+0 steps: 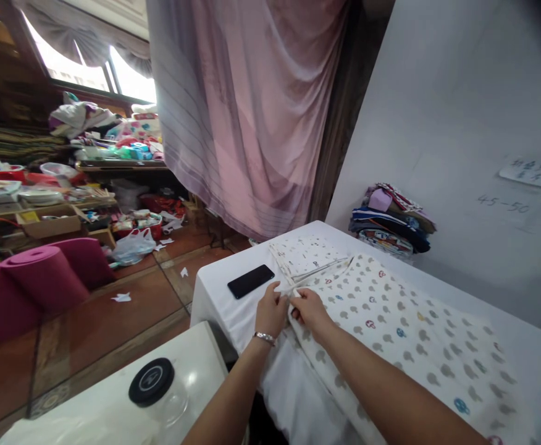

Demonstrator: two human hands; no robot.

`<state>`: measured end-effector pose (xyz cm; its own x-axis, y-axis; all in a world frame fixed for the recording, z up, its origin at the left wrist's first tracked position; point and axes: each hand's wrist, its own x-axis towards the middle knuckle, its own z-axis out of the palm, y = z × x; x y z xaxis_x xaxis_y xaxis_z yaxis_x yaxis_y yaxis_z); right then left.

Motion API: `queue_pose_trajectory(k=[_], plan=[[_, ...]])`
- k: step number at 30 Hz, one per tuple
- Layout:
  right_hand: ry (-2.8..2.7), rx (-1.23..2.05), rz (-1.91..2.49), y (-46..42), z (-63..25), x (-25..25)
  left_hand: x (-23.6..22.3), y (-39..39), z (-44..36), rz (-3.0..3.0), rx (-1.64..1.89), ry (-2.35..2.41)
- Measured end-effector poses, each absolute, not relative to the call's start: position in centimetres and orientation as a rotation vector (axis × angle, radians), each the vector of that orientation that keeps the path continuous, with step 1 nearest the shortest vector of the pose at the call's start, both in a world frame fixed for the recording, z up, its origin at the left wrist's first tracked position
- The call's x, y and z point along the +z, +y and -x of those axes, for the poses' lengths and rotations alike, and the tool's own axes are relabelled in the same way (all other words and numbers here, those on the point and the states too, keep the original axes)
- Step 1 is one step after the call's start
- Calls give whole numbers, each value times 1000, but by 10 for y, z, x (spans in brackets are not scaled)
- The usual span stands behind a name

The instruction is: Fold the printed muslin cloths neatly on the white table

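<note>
A white cloth with grey, red and blue prints [386, 327] lies spread over the white-covered table [224, 321]. At its near left corner, my right hand [310, 311] pinches the edge between thumb and fingers. Close beside it, my left hand [272, 309], with a bracelet on the wrist, has its fingers closed at the same corner; exactly what they grip is partly hidden. Just beyond both hands lies a folded white cloth with small prints [305, 253]. A black phone [251, 281] rests on the table to the left of my left hand.
A clear jar with a black lid [152, 382] stands on a white surface at lower left. Folded clothes [388, 219] are stacked against the wall. Pink rolled mats [43, 278] and scraps of paper [122, 297] lie on the floor. A pink curtain [261, 111] hangs behind the table.
</note>
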<state>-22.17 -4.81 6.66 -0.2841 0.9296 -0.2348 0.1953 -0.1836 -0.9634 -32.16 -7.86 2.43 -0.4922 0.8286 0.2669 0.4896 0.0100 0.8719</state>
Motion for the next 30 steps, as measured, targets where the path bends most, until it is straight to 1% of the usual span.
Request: queue_pose_trajectory(k=[5,10,15,20,23,26,30], plan=[[-1444,1525,1326,-48,226,65,27,-84,316,-1536,1425,2077],[-1434,1609,1171,-48,222,60,23,-86,313,-1635,1331,2102],[-1397,1630,1168,-49,222,61,22,-91,312,-1631,1312,2120],[-1389,1733,1001,-51,220,67,29,-97,313,-1660,1313,2027],[-1404,1742,979,-53,222,67,34,-95,316,-1628,1255,2020],[-1589,1609,1081,-48,226,64,39,-87,323,-1471,1229,2138],[-1947,1223,1259,-41,198,68,41,-69,336,-1242,1156,2271]])
